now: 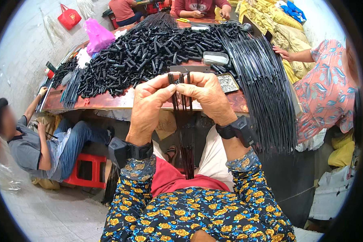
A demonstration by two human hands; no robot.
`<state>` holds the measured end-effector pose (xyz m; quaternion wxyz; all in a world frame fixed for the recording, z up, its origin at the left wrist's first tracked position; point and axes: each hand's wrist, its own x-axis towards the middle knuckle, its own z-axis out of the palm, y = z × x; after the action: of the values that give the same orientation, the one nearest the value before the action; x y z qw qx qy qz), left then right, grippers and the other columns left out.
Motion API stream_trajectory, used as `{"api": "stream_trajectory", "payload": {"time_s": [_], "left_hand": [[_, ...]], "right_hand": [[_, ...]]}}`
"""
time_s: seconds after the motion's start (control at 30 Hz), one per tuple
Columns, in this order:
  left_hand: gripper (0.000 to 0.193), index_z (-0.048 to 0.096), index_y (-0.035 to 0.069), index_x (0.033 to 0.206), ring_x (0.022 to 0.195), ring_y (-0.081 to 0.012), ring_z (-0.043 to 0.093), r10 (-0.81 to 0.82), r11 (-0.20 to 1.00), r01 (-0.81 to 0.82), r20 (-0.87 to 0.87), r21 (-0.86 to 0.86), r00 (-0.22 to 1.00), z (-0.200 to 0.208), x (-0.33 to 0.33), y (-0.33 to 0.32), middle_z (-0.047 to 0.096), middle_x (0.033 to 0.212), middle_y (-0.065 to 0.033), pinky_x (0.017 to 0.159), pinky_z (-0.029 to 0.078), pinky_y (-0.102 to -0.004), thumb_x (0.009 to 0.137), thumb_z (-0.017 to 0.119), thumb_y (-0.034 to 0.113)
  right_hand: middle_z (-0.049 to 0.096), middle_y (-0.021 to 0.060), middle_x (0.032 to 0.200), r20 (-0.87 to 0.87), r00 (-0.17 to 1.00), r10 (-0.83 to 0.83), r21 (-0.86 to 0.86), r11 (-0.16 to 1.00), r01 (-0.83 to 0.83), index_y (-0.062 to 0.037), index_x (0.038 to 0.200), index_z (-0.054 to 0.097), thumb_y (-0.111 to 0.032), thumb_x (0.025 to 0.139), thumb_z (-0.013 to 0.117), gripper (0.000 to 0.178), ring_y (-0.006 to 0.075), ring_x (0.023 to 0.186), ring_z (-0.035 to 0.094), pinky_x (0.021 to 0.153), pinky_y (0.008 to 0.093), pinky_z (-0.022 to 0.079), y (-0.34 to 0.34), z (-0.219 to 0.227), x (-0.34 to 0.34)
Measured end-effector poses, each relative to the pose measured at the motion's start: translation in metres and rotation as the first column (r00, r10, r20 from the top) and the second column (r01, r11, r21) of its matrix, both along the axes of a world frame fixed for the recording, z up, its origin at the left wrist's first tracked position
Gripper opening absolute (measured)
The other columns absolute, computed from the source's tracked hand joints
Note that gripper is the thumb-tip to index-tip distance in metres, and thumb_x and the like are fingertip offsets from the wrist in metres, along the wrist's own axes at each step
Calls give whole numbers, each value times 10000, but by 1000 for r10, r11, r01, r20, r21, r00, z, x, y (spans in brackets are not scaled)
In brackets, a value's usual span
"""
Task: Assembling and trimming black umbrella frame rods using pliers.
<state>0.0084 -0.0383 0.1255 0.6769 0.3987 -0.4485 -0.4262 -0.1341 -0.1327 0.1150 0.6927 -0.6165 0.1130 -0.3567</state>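
My left hand (149, 101) and my right hand (211, 94) meet at the table's near edge, thumbs and fingertips pinched round the top of a bundle of thin black rods (185, 139). The rods hang almost straight down between my knees. Their upper ends stick up a little between the fingers. What sits at the fingertips is too small to make out. Just beyond my hands lies a heap of short black tubes (137, 60). A shallow tray (236, 88) of small silvery pieces is close to my right hand.
Long black rods (262, 92) overhang the table's right side. A translucent box (215, 59) and a pink plastic bag (97, 37) stand on the reddish table (121, 101). People sit at the left and far side; one person's hand (284, 53) touches the rods at right.
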Motion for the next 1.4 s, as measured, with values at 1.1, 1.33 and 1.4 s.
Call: {"api": "stream_trajectory", "payload": {"time_s": [1.1, 1.33, 1.4], "left_hand": [[158, 665, -47, 1008, 874, -127, 601, 1, 996, -32, -373, -77, 928, -17, 14, -19, 668, 953, -75, 799, 469, -257, 893, 613, 49], [210, 604, -19, 1082, 950, -163, 583, 290, 947, -312, -213, -77, 933, -30, -1, -9, 618, 1035, -85, 856, 464, -300, 934, 565, 125], [209, 597, -7, 1086, 936, -155, 583, 238, 967, -253, -341, -2, 910, -26, 8, -2, 609, 1023, -69, 810, 472, -290, 929, 575, 130]], "right_hand": [[632, 7, 614, 8, 984, -178, -170, 969, 177, -14, 722, 685, -118, 857, 663, 172, 47, 547, 555, 452, 227, 417, 7, 9, 20], [565, 82, 529, 77, 943, -324, -380, 865, 328, -9, 617, 619, -168, 757, 657, 216, 108, 495, 534, 473, 325, 436, 13, -2, 26], [533, 10, 525, 92, 975, -202, -201, 955, 217, 26, 626, 591, -153, 811, 667, 269, 51, 523, 488, 461, 280, 391, 11, -10, 39]]}}
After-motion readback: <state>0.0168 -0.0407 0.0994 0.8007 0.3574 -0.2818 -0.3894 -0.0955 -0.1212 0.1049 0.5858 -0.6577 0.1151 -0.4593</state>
